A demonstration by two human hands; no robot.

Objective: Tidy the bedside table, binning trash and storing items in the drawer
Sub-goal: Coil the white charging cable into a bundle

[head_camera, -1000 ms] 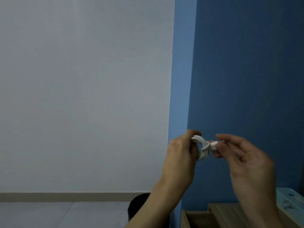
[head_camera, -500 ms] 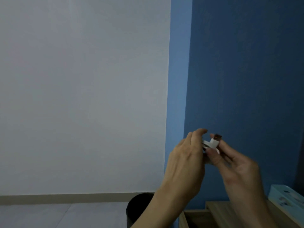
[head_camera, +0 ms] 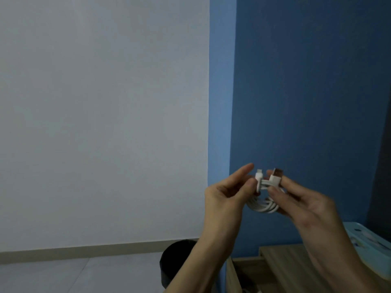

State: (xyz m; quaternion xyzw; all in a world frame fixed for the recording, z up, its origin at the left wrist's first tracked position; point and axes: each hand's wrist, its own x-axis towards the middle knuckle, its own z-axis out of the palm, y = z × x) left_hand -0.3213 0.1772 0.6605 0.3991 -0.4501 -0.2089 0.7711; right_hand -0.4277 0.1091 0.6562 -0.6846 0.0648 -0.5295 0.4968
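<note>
Head view: coiled white cable (head_camera: 263, 205) held in mid-air before the blue wall (head_camera: 306, 81), above the bedside table (head_camera: 285, 261) at its left edge. Left hand (head_camera: 224, 193) pinches the small-plug end; right hand (head_camera: 304, 205) grips the coil. Black bin (head_camera: 175, 254) just left of the table; floor (head_camera: 63, 275) extends leftward.

A bedroom in a home, it seems. A blue wall (head_camera: 306, 102) meets a pale wall (head_camera: 105, 123) (skirting board (head_camera: 84, 251) along its foot), beside a wooden bedside table (head_camera: 285, 263) and black bin (head_camera: 175, 261).

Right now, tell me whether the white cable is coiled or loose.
Coiled: the white cable forms a bundle of loops with crosswise wraps.
</note>
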